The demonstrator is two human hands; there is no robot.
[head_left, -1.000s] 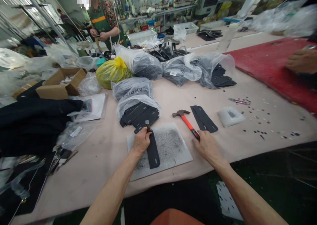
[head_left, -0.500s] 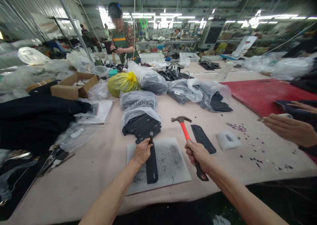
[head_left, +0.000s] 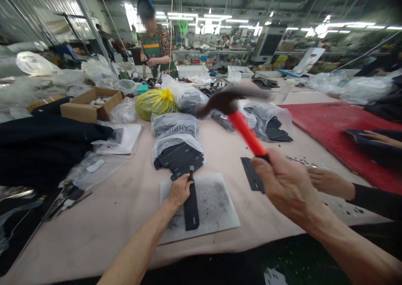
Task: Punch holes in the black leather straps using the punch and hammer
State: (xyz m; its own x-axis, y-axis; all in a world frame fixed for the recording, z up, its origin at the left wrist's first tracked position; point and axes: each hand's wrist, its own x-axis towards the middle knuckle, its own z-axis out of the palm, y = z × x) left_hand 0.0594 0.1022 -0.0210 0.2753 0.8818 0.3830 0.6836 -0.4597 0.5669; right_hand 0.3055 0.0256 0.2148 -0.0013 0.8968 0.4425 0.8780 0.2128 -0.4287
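My left hand [head_left: 179, 191] is closed around a short metal punch [head_left: 191, 173], held upright over the far end of a dark strap-like piece [head_left: 191, 209]. That piece lies on a white board [head_left: 216, 201] specked with dark marks. Raised up on the right, my right hand [head_left: 284, 184] grips a claw hammer [head_left: 243, 126] with a red and black handle; its head is blurred by motion. Below the hammer, a second dark piece [head_left: 249, 174] lies on the table, partly hidden behind my right hand. A plastic bag of dark pieces [head_left: 179, 155] sits just beyond the board.
A co-worker's hand [head_left: 329, 183] reaches in from the right, near small scattered parts [head_left: 353, 211]. A red board [head_left: 339, 126] lies at the right. Further back are a yellow bag [head_left: 156, 105], a cardboard box [head_left: 91, 105] and more plastic bags. Dark fabric [head_left: 47, 151] covers the left.
My right hand has lifted the hammer up and toward me. A co-worker's hand has moved left over the small parts. My left hand and the punch have stayed in place.
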